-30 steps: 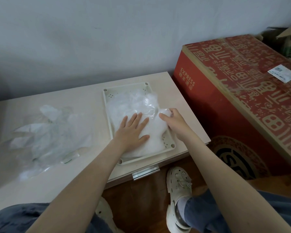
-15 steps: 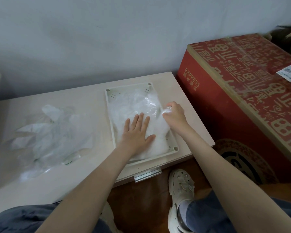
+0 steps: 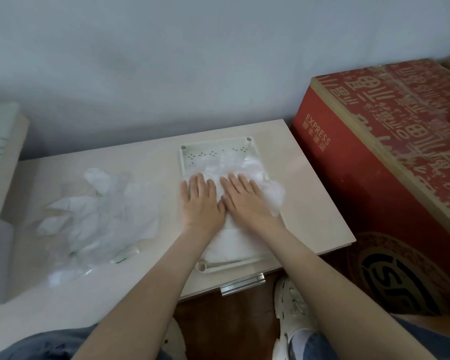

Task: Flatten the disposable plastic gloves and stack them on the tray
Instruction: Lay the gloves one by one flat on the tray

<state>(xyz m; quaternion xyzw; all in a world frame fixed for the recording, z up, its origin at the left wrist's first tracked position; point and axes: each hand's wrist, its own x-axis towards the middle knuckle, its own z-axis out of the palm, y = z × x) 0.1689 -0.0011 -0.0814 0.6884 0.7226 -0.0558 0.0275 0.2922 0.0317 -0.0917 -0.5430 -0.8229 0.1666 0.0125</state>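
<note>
Now both flat, unclenched hands, left hand (image 3: 202, 203) and right hand (image 3: 246, 201), press the gloves (image 3: 234, 240) on the tray (image 3: 205, 154) to squash them smooth, while more gloves (image 3: 99, 219) wait on the bench (image 3: 151, 162).

Red cardboard box with tan printed pattern (image 3: 361, 183): word "EXPRESS" (image 3: 318, 132) in tan capitals on its red side face, near that face's upper left corner, running down and to the right. A line of small tan Chinese characters sits directly under it, too blurred to read. Box top is covered with large stylised tan characters, decorative, not legible. Black round emblem (image 3: 395, 279) low on the same side face, with big letters that look like "SF", partly cut off.
</note>
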